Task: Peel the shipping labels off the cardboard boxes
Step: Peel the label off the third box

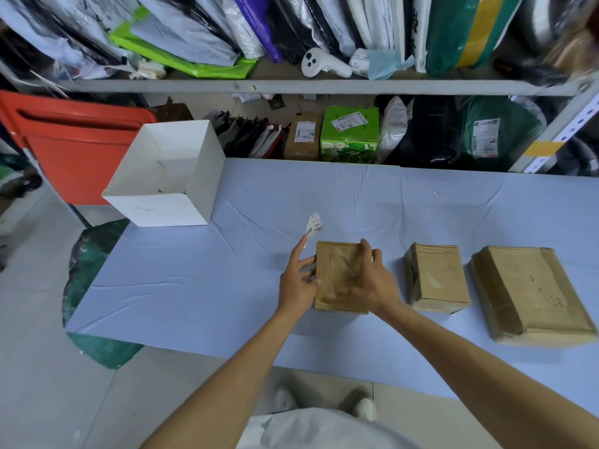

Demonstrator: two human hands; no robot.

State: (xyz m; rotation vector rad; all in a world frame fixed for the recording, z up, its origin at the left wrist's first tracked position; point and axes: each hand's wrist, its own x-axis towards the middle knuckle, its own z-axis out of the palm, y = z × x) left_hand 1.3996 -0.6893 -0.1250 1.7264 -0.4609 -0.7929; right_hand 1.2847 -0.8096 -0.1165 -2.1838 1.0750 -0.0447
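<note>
Holds down the left box (334, 264) with the right hand (369, 283), palm and spread fingers flat on the top, fingertips reaching the far edge; nothing gripped, hand blurred. Keeps the left hand (296, 280) against the left side of the same box, fingers straight and spread, nothing clasped. Carries a peeled label (313, 226) on the tip of that hand's index finger, standing upright and slightly curled, clear of the box and above the surface (194, 270). Shows torn, scuffed cardboard on the box top.

Near the front edge of the blue-covered surface, in a row: left box, middle box (436, 273) just beside it, right box (531, 293) close to the right edge, larger and flatter. No label visible on either top.

At the far left corner: an open white box (162, 209), overhanging the edge a little. Beyond the far edge: a shelf (291, 85) packed with mailer bags, with parcels below, among them a green carton (350, 134) still labelled. Past the left edge: a red bin (81, 150).
</note>
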